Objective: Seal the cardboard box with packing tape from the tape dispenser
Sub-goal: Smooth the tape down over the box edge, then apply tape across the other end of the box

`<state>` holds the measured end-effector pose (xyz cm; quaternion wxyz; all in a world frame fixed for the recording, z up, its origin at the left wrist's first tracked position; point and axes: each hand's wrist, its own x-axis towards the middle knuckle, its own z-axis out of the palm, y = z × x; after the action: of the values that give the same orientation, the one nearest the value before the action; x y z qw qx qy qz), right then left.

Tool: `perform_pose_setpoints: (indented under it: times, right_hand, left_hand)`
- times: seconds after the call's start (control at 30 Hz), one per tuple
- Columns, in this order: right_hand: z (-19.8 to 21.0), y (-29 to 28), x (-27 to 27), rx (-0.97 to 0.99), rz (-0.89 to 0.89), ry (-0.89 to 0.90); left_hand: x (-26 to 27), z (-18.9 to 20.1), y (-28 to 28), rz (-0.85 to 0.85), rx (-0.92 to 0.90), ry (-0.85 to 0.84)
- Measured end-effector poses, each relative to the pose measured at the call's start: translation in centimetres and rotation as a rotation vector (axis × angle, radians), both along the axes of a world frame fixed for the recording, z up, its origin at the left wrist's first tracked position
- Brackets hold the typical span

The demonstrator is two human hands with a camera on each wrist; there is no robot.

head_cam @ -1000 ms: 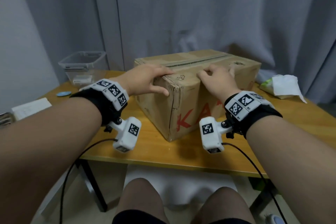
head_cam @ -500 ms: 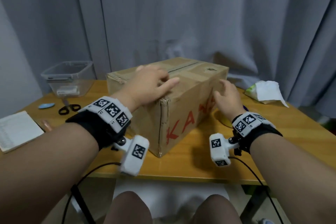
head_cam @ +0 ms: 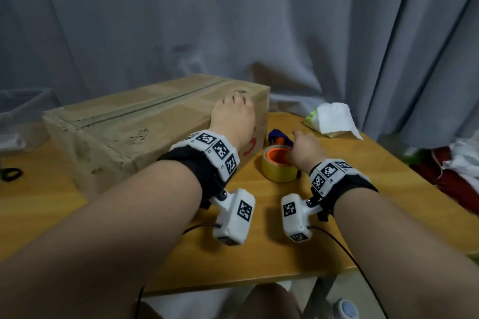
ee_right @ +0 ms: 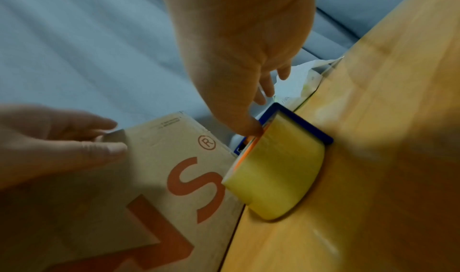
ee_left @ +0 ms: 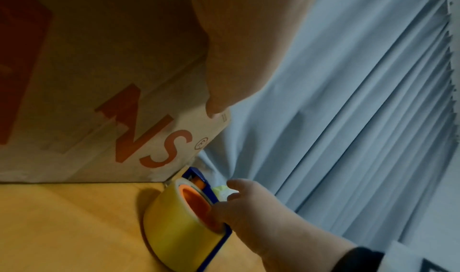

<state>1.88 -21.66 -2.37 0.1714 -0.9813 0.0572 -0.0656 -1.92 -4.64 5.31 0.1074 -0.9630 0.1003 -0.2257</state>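
A brown cardboard box (head_cam: 134, 124) with red lettering lies on the wooden table (head_cam: 259, 254), its top flaps down with a seam along the middle. My left hand (head_cam: 233, 116) rests on the box's near right top corner, fingers flat on top and thumb down the side (ee_right: 49, 138). The tape dispenser (head_cam: 278, 168), a yellowish roll on an orange core in a blue frame, lies on the table just right of the box. My right hand (head_cam: 303, 150) reaches onto it. The thumb tip touches the orange core (ee_left: 196, 203); the other fingers are spread beyond the roll (ee_right: 268, 83).
A tissue pack (head_cam: 331, 119) lies at the table's far right corner. Black scissors (head_cam: 10, 175) and a clear plastic tub (head_cam: 15, 111) sit at the far left. A grey curtain (head_cam: 233, 21) hangs close behind. Red cloth (head_cam: 453, 171) lies off the table's right edge.
The box has turned and sits further left. My left hand has slid to its right corner. My right hand has left the box and come down onto the tape dispenser.
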Motion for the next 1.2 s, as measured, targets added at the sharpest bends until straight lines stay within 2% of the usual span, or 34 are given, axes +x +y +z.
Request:
perform_pose_setpoints:
  times: [0.17,0.33,0.4,0.5,0.63,0.8,0.97,1.1,1.2]
  right_hand:
    - [-0.3,0.1,2.9,-0.006,0.104,0.128]
    - [-0.3,-0.4,4.0,-0.262,0.33,0.13]
    - [0.1,-1.9,4.4,-0.322,0.324,0.193]
    - [0.3,-6.3,4.0,-0.326,0.236,0.161]
    - [0.4,-11.1,1.9,-0.153,0.146,0.101]
    - [0.5,-7.9,0.2,0.1,0.222,-0.102]
    - [3.2,-2.8,-1.5,0.237,0.182,-0.206]
    - [6.3,0.0,-2.7,0.548,0.105,-0.321]
    - [8.4,2.5,-4.1,0.783,0.138,-0.4]
  left_hand:
    - [2.5,-0.2,-0.4,-0.001,0.152,-0.144]
    - [3.3,-1.6,-0.6,0.032,0.239,-0.209]
    - [3.7,-2.0,-0.6,0.035,0.268,-0.255]
    - [4.0,-2.4,-0.8,0.044,0.303,-0.311]
    - [3.7,-2.3,-1.6,0.088,0.33,-0.308]
    - [2.8,-1.5,-2.1,0.114,0.284,-0.255]
    - [1.0,1.4,-1.5,0.043,0.169,-0.059]
    - [-0.3,4.5,0.6,0.016,-0.052,0.173]
    - [-2.5,6.6,3.1,-0.049,-0.04,0.34]
